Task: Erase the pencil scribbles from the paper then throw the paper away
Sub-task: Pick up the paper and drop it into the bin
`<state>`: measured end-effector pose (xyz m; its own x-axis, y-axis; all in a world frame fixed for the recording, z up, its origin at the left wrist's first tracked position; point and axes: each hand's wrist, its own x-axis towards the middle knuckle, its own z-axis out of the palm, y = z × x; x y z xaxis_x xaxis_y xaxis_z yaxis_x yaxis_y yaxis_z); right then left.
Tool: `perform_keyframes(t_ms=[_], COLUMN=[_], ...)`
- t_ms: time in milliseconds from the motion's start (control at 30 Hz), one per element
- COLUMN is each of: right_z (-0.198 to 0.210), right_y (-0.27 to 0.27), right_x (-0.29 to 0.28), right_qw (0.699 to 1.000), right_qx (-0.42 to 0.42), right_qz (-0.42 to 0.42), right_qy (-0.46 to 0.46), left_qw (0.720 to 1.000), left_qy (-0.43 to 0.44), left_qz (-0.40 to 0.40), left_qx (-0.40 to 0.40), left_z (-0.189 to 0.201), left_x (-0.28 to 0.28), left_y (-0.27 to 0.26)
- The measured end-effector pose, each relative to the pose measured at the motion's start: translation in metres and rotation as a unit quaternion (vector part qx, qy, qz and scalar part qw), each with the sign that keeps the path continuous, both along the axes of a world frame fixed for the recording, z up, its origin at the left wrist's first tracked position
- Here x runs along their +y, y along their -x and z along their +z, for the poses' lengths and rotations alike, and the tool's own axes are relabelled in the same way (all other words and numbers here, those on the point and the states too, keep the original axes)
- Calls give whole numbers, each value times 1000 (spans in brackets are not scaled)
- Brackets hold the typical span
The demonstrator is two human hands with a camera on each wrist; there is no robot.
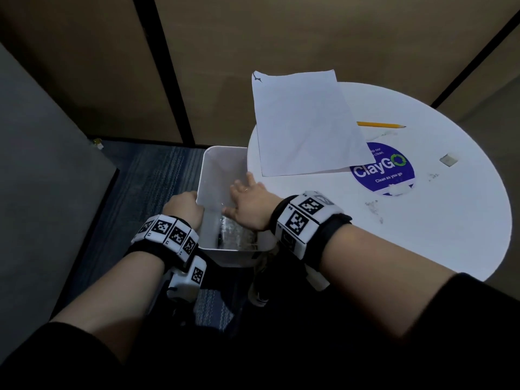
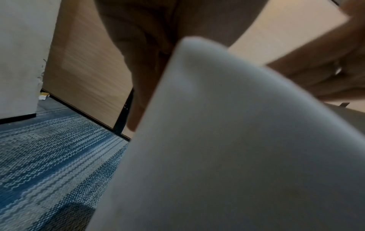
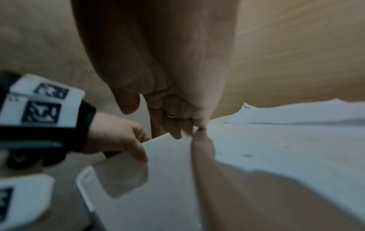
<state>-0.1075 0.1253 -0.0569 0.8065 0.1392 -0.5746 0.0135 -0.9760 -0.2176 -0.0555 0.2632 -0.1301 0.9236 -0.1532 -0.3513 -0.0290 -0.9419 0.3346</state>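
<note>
Two hands are at the white bin. Left hand grips its left rim, fingers curled. Right hand lies over its opening, fingers straight. Beyond the bin, paper lies on the table, with a pencil just past it.

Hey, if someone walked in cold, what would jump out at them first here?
Probably the white sheet of paper hanging over the far-left edge of the round white table, beside the purple ClayGo sticker. Below it, the left hand grips the white bin, while the right hand reaches over it.
</note>
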Motion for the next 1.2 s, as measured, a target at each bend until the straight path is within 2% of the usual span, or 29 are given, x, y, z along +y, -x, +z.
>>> perform_keyframes(t_ms=[67,133,200,267,367,467,600,800,1033,1200], right_z=[2,0,1,5,13,12,5,-7,-14,-12], right_y=[3,0,-3,-2,-3,-9,-12,-13,-18,-16], right_x=[5,4,2,-1,-10,-27,-54,-64,-67,-67], right_qw=[999,999,1000,997,978,950,912,903,907,915], right_qx=[-4,-27,1,22,-61,-166,-226,-200,-155,-158], right_qz=[6,-4,-10,-15,-91,-160,-246,-275,-288,-272], right_qy=[-50,-46,-27,-67,-179,-209,-238,-264,-267,-253], left_qw=[1000,1000,1000,1000,1000,1000,999,996,985,982], left_qy=[1,3,6,6,-1,1,1,-7,0,18], left_qz=[4,4,4,4,4,13,29,69,138,131], left_qx=[-3,-3,-1,-1,4,13,17,51,104,133], left_z=[-2,-3,-4,-6,-11,-17,-27,-52,-93,-110], left_x=[0,0,-1,0,1,1,1,1,-3,-9], left_y=[-2,-4,-6,-9,-12,-17,-25,-41,-59,-67])
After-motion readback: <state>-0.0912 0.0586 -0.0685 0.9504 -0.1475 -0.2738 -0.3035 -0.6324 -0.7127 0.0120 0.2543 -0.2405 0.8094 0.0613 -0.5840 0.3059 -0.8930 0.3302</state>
